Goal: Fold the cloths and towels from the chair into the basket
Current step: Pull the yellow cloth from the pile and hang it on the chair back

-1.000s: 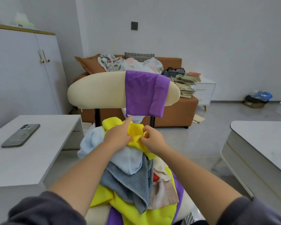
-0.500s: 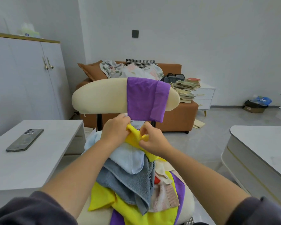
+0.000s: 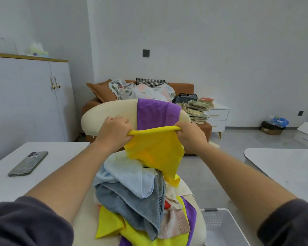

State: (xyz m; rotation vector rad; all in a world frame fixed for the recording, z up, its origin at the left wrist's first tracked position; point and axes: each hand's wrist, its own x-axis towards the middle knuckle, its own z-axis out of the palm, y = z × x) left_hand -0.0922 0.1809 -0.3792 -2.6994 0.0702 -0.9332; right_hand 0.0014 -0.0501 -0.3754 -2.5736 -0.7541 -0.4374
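Head view: left hand point(image 3: 114, 131) and right hand point(image 3: 191, 136) hold the yellow cloth point(image 3: 155, 150) stretched by its top edge, each grip curled tight round a corner. Cloth hangs over the towel pile point(image 3: 132, 201) on the chair point(image 3: 105, 114); the white basket point(image 3: 219, 216) stands beside the seat.

- The left grip point(image 3: 114, 130) and right grip point(image 3: 190, 135), close together a second ago, have drawn apart and risen.
- The yellow cloth point(image 3: 153, 153), bunched before, now hangs stretched between them, mostly lifted off the pile point(image 3: 132, 192).
- The basket point(image 3: 220, 226) has come into view.
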